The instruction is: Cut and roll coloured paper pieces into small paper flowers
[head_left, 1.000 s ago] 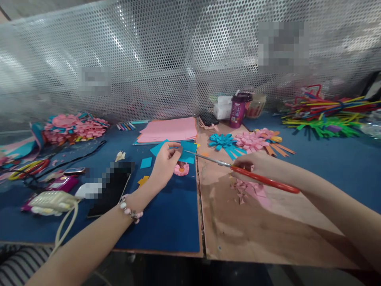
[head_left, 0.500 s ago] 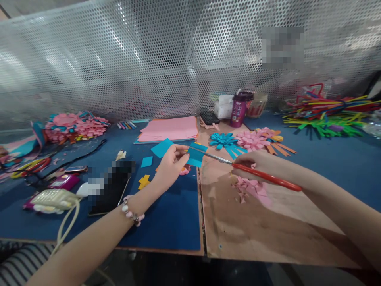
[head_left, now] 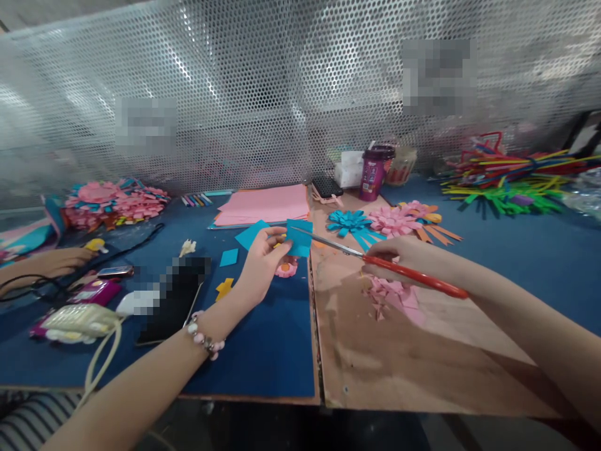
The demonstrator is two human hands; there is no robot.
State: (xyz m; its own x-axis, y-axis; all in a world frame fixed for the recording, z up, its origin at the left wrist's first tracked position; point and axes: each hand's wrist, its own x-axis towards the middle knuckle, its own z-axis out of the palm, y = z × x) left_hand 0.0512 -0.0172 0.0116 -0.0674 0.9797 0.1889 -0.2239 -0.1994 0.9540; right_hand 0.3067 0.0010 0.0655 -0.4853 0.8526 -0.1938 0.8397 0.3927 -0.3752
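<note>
Between the fingertips of my left hand (head_left: 263, 262) is a small blue paper square (head_left: 300, 239), held upright above the table. My right hand (head_left: 399, 254) grips red-handled scissors (head_left: 417, 275), whose metal blades point left and reach the square's right part. Whether the blades have cut into it I cannot tell. Behind my left hand lies a larger blue paper sheet (head_left: 250, 235), with a smaller blue piece (head_left: 229, 257) left of it. A pink paper flower (head_left: 286, 268) rests under the square, and a yellow paper cutout (head_left: 224, 289) lies beside my left wrist.
Pink paper sheets (head_left: 265, 203) are stacked at the back. Blue (head_left: 350, 221) and pink (head_left: 392, 220) paper flowers lie right of them, near a purple cup (head_left: 375, 174). A black phone (head_left: 176, 300) is on the left. Another person's hand (head_left: 61, 263) reaches in at far left.
The blue square has turned and shifted left, now standing more upright at the scissor tips. Another person's hand has come into view at the left, by a yellow item.
</note>
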